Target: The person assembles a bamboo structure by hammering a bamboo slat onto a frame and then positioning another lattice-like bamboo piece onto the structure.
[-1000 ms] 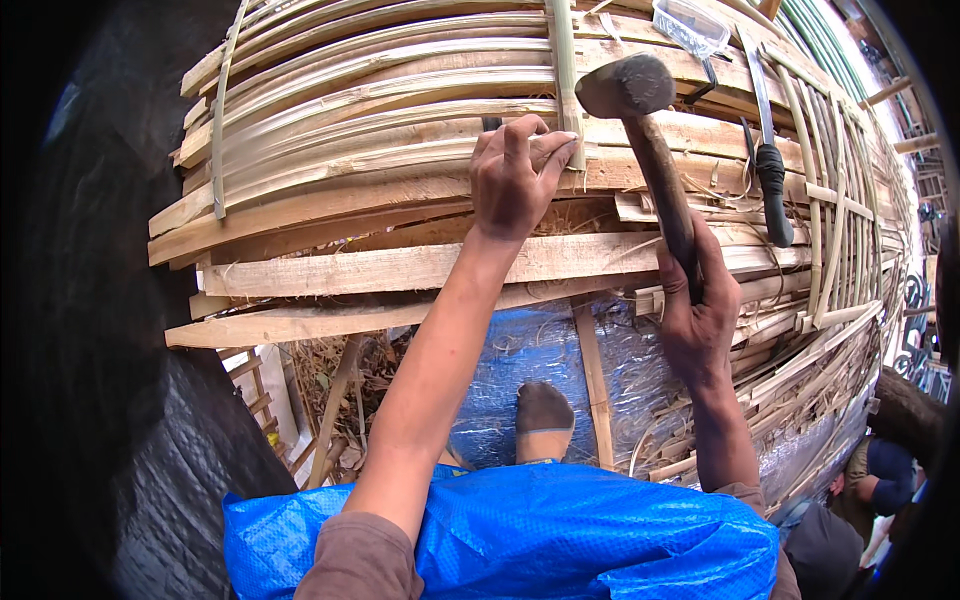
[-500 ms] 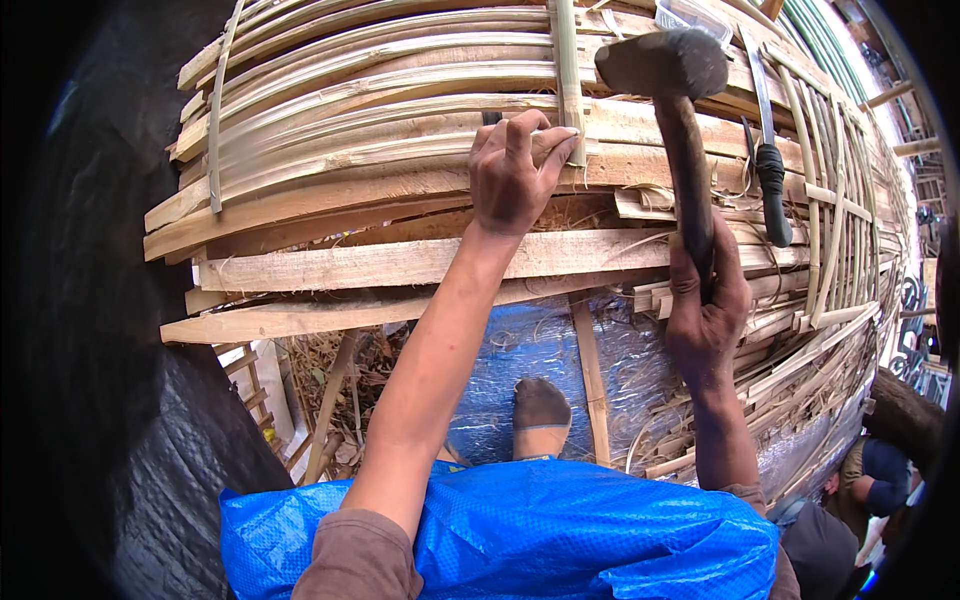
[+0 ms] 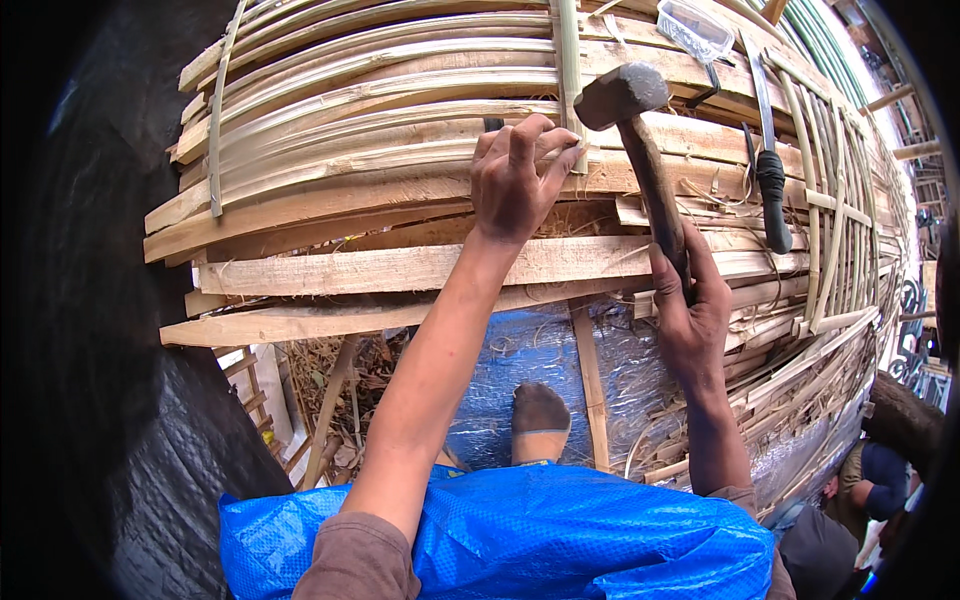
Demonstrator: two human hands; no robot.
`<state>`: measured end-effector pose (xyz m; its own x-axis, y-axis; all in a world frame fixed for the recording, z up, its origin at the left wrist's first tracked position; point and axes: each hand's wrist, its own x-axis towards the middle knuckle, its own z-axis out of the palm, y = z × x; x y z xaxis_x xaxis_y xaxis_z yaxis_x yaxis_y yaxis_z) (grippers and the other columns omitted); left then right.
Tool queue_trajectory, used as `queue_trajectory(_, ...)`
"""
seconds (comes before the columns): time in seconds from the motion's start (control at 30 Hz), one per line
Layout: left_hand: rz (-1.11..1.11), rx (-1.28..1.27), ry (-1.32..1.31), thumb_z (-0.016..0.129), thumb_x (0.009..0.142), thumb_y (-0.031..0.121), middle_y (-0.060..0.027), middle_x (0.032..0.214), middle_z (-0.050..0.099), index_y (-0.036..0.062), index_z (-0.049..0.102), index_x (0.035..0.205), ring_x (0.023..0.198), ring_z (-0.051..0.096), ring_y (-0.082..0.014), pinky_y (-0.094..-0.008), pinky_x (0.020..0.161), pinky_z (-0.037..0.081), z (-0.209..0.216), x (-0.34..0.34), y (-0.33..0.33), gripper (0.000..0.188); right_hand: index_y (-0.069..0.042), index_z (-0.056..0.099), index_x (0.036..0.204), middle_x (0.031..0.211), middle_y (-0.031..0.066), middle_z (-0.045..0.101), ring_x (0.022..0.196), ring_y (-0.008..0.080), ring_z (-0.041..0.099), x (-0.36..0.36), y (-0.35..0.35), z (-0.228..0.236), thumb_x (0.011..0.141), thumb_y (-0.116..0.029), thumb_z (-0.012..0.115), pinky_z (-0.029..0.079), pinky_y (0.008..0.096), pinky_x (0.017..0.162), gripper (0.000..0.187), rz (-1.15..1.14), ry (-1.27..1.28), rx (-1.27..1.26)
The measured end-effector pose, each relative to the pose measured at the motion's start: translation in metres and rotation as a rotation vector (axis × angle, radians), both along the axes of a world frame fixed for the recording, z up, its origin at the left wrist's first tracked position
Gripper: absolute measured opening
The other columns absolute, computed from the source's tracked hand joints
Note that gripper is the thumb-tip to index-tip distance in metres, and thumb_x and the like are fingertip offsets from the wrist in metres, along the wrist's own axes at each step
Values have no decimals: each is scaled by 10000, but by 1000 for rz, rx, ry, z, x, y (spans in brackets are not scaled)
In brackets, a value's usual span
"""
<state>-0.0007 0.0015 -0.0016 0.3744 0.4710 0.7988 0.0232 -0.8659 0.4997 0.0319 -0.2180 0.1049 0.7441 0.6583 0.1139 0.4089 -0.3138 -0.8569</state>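
Head view: right hand point(image 3: 690, 310) grips a dark, worn wooden-handled hammer point(image 3: 640, 150); left hand point(image 3: 515, 180) presses bamboo slats point(image 3: 380, 120).

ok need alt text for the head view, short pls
Seen from above, a person's right hand grips a wooden-handled hammer over a curved frame of bamboo slats, while the left hand presses its fingertips on the slats beside the hammer head. A knife and a clear plastic box lie on the frame.

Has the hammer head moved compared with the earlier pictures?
Yes. The hammer head, held in the right hand, has come down toward the left hand on the bamboo slats, after being raised higher just before.
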Motion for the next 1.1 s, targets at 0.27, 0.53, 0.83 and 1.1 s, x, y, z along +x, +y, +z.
queue_trajectory(0.27, -104, -45, 342, 821, 762, 471, -29, 1280, 665, 132, 627, 1228, 1193, 558, -233, -379, 964, 434, 23, -16, 2, 608, 20, 516, 1366, 1009, 149, 713, 871, 132, 649, 3, -12, -26, 989, -100, 603, 512, 285, 771, 405, -33, 15, 54)
queue_trajectory(0.53, 35, -43, 941, 730, 538, 830, 0, 1621, 238, 499, 540, 1375, 1401, 240, -346, -594, 1057, 272, 62, -9, 20, 920, 15, 522, 1367, 1008, 115, 707, 877, 113, 632, 4, -11, -10, 991, -114, 612, 507, 268, 772, 407, -51, 83, 9)
queue_trajectory(0.83, 14, 257, 935, 459, 572, 997, 36, 1640, 237, 544, 384, 1448, 1504, 120, -389, -748, 1127, 57, 43, -9, 45, 989, -7, 537, 1351, 917, 130, 695, 792, 129, 636, 2, -5, -13, 978, -113, 626, 501, 278, 709, 398, -19, -16, -18)
queue_trajectory(1.1, 12, 244, 983, 432, 581, 1003, 39, 1644, 217, 553, 348, 1461, 1518, 103, -374, -749, 1141, -10, 45, -6, 44, 992, -16, 546, 1344, 836, 119, 673, 697, 153, 592, 14, -1, -4, 983, -147, 621, 474, 296, 644, 392, -5, -137, -28)
